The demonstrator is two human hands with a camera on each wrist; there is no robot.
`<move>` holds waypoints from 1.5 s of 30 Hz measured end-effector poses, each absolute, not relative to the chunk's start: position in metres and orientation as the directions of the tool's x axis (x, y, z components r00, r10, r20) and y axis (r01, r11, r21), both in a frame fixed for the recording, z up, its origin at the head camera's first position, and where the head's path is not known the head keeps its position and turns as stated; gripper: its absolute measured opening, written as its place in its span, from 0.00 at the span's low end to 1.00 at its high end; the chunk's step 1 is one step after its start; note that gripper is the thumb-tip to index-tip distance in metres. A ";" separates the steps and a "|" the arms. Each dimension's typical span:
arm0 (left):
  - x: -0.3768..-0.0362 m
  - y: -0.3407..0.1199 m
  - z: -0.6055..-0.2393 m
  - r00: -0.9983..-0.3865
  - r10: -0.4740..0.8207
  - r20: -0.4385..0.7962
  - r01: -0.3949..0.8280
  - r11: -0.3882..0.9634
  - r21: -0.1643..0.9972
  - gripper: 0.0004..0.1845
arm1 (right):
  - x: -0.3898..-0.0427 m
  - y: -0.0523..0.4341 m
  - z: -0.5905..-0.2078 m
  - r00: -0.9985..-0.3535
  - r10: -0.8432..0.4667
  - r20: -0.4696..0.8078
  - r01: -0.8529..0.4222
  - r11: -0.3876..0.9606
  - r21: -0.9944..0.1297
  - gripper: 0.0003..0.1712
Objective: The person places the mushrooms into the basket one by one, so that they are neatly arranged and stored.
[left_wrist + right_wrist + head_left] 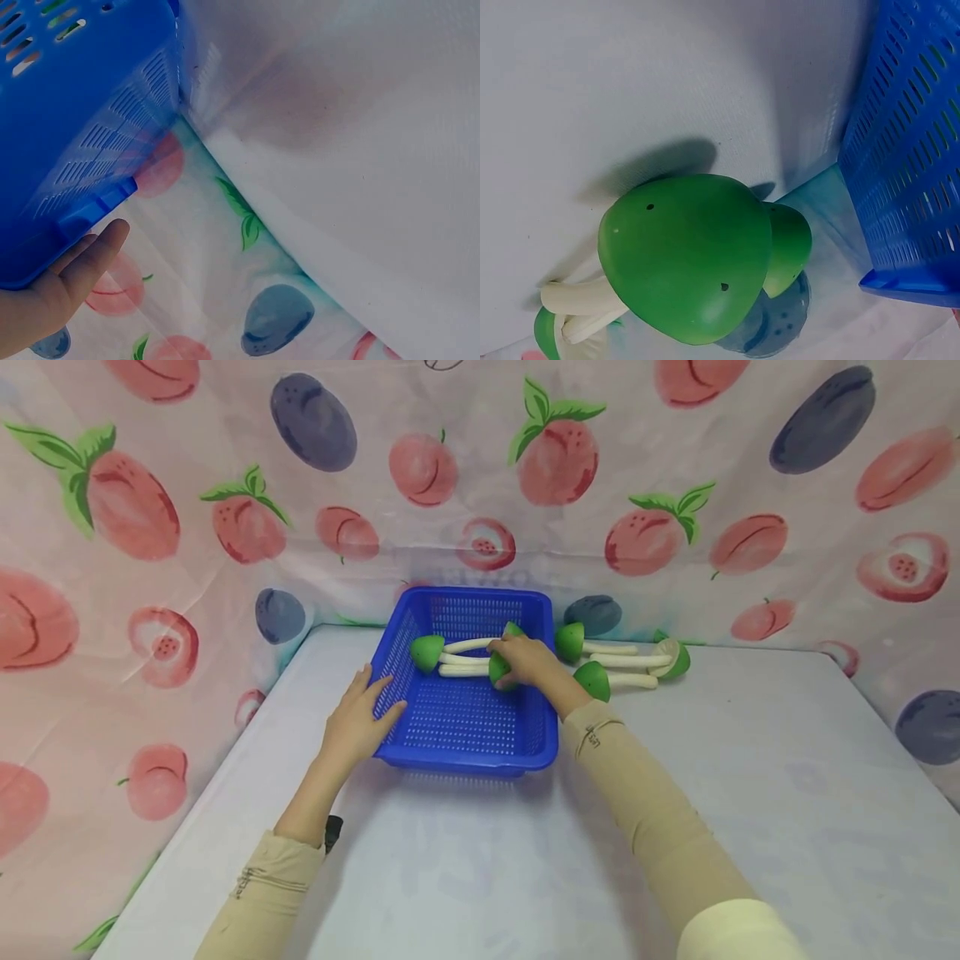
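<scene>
A blue plastic basket point(465, 762) with perforated walls stands on the white table. My right hand point(525, 658) reaches over its right rim and grips the green cap of a toy mushroom point(498, 672), whose pale stem points left. Another toy mushroom point(426, 653) lies in the basket with its cap toward the left wall. Part of one more green cap point(513, 629) shows just behind my right fingers. At the basket's left rim, my left hand point(354, 720) rests with fingers spread; in the left wrist view those fingers point(97, 259) lie along the rim.
Right of the basket lie several more toy mushrooms, one with its green cap point(592, 681) close to the basket wall and another with its cap point(677, 658) facing right. A fruit-printed cloth point(480, 468) hangs behind and at the sides of the white table point(465, 877).
</scene>
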State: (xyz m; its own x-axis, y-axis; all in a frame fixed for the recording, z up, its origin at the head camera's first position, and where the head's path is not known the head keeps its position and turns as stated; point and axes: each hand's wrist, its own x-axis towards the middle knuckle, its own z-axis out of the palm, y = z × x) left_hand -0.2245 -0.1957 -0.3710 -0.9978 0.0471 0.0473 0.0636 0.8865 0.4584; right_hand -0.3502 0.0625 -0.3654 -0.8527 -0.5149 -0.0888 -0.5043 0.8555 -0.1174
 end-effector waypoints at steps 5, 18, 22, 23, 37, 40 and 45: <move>-0.225 -0.196 -0.371 -0.997 0.051 0.055 0.071 0.887 0.456 0.33 | -0.352 0.064 -0.365 -0.857 -0.515 -0.032 -0.503 0.848 -0.169 0.36; -0.224 -0.195 -0.374 -0.998 0.050 0.039 0.062 0.889 0.454 0.33 | -0.348 0.071 -0.371 -0.867 -0.484 0.118 -0.488 0.779 -0.395 0.29; -0.224 -0.195 -0.374 -0.998 0.053 0.042 0.067 0.884 0.463 0.32 | -0.347 0.073 -0.371 -0.868 -0.472 0.154 -0.490 0.761 -0.426 0.28; -0.224 -0.195 -0.374 -0.998 0.054 0.044 0.068 0.883 0.464 0.32 | -0.347 0.073 -0.371 -0.866 -0.473 0.160 -0.493 0.757 -0.429 0.27; -0.227 -0.196 -0.371 -0.997 0.053 0.057 0.073 0.884 0.462 0.32 | -0.346 0.080 -0.366 -0.818 -0.415 0.399 -0.576 0.599 -0.557 0.15; -0.227 -0.196 -0.371 -0.997 0.057 0.045 0.071 0.886 0.457 0.33 | -0.340 0.082 -0.362 -0.799 -0.434 0.417 -0.602 0.598 -0.530 0.15; -0.226 -0.195 -0.372 -0.997 0.052 0.052 0.070 0.885 0.460 0.33 | -0.331 0.091 -0.354 -0.772 -0.465 0.434 -0.635 0.595 -0.493 0.14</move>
State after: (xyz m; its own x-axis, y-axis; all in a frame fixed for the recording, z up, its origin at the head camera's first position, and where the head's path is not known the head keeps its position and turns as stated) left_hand -0.2256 -0.1953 -0.3722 -0.9973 0.0523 0.0517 0.0702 0.8849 0.4604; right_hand -0.3307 0.0912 -0.3542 -0.7720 -0.4647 0.4336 -0.6349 0.5949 -0.4929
